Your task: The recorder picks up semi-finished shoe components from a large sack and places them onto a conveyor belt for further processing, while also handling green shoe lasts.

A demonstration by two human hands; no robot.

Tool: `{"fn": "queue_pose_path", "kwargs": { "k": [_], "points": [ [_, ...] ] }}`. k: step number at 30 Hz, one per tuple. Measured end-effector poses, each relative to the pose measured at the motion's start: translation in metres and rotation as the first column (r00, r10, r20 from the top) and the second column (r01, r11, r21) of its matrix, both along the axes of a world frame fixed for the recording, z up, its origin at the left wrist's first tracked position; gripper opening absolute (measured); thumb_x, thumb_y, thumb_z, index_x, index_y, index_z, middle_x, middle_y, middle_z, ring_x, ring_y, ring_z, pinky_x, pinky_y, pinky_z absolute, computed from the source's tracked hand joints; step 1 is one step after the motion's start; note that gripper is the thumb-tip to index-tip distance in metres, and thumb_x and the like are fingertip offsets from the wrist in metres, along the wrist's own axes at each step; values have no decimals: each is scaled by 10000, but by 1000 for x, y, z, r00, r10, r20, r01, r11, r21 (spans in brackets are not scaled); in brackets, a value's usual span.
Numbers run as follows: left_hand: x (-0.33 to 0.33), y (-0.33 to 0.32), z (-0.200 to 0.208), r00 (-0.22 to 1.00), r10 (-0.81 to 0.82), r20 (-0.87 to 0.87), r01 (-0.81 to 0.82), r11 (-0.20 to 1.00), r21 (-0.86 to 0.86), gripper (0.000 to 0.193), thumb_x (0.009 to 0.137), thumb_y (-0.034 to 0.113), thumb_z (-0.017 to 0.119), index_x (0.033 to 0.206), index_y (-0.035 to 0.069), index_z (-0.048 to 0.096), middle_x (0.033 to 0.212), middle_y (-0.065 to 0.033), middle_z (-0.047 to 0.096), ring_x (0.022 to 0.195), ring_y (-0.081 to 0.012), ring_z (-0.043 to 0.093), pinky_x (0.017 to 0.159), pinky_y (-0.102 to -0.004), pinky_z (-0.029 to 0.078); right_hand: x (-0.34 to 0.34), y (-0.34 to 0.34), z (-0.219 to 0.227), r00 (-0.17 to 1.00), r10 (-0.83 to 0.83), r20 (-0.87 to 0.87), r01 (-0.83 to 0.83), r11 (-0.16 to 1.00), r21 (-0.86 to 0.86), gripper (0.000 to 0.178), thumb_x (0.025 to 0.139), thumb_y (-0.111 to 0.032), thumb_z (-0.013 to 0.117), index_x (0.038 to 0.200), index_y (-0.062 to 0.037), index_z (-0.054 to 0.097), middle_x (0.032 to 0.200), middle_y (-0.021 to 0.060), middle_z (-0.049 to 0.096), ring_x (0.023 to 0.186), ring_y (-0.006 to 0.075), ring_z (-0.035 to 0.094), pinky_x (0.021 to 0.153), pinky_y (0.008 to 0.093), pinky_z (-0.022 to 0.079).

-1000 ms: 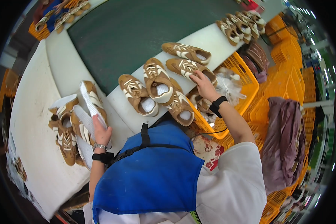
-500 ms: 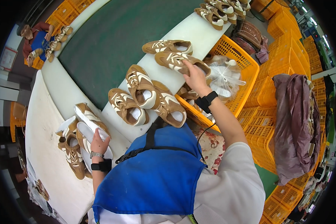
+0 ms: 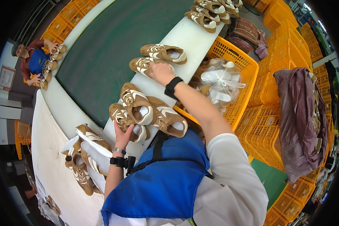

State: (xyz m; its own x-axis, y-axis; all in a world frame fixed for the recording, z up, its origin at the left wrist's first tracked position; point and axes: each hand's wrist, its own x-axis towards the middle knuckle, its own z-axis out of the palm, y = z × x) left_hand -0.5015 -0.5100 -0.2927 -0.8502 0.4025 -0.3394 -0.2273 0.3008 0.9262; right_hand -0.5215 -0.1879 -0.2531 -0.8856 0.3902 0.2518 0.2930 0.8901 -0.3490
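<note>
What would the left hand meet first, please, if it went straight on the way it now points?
The left hand would first meet the leftmost brown shoe of the three clustered ahead; it seems to touch that already, though exact contact is hard to judge.

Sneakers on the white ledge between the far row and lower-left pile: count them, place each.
5 sneakers: one under the right hand, another just beyond it, three overlapping by the left hand: left one, middle one, right one. None looks hidden.
</note>
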Motion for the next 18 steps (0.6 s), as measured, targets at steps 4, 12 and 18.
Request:
{"fn": "queue_pose_path", "kwargs": {
  "k": [4, 12, 18],
  "points": [
    [-6, 29, -16, 938, -169, -304, 149, 985, -89, 848, 690, 111, 700, 1342, -19, 173, 1254, -192, 385, 1140, -266, 420, 959, -350, 363, 14, 69, 23, 979, -205, 22, 194, 953, 234, 207, 786, -184, 500, 952, -110, 600, 992, 96, 571, 978, 279, 516, 848, 462, 385],
    [-10, 59, 26, 986, -164, -23, 162, 983, -83, 853, 755, 144, 645, 1378, 21, 75, 1295, -186, 365, 1138, -256, 437, 915, -380, 408, 111, 90, 6, 979, -177, 105, 200, 939, -280, 440, 782, -294, 613, 1143, -53, 540, 1092, 148, 574, 946, 291, 563, 808, 369, 456],
    [-32, 73, 55, 975, -88, 205, 110, 989, -98, 882, 795, 279, 638, 1402, 181, 4, 1308, -126, 381, 1103, -259, 485, 764, -445, 495, 203, -8, -80, 946, 312, 84, -27, 335, -942, 708, 730, -68, 622, 1343, -21, 272, 1215, 109, 489, 1100, 203, 474, 915, 292, 394]
  ]
}}
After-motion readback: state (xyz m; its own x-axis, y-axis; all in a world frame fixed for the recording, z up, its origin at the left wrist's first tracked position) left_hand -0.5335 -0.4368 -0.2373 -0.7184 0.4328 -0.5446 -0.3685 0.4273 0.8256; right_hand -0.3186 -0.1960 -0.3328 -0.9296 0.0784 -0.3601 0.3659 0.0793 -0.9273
